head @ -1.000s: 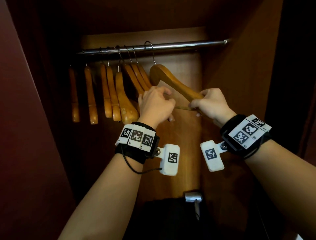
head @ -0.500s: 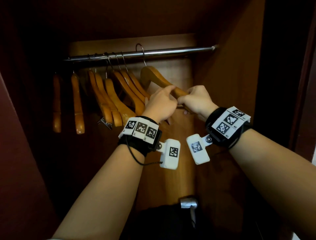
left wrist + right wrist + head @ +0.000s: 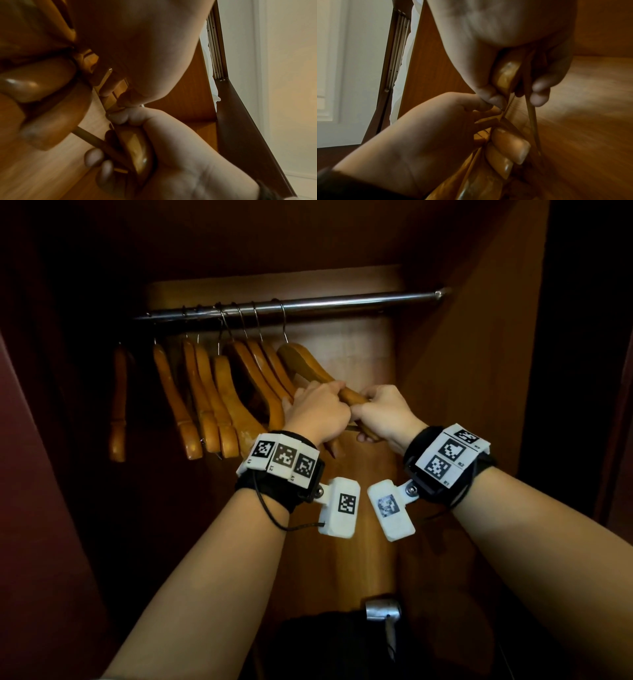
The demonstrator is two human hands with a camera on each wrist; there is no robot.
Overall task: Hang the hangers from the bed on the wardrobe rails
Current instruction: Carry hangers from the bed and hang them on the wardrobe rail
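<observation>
Your 2 hands, left hand [image 3: 317, 412] and right hand [image 3: 385, 414], now meet mid-frame, both clenching the railed hanger [image 3: 308, 366]; it has swung left toward its neighbours, nearly settled.

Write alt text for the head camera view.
Both hands, left hand and right hand, grip the near arm of the rightmost wooden hanger, whose hook is over the metal wardrobe rail. Several more wooden hangers hang to its left.

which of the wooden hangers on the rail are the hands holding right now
The rightmost hanger. Its hook is on the rail, and both the left hand and right hand grip its near arm.
</observation>
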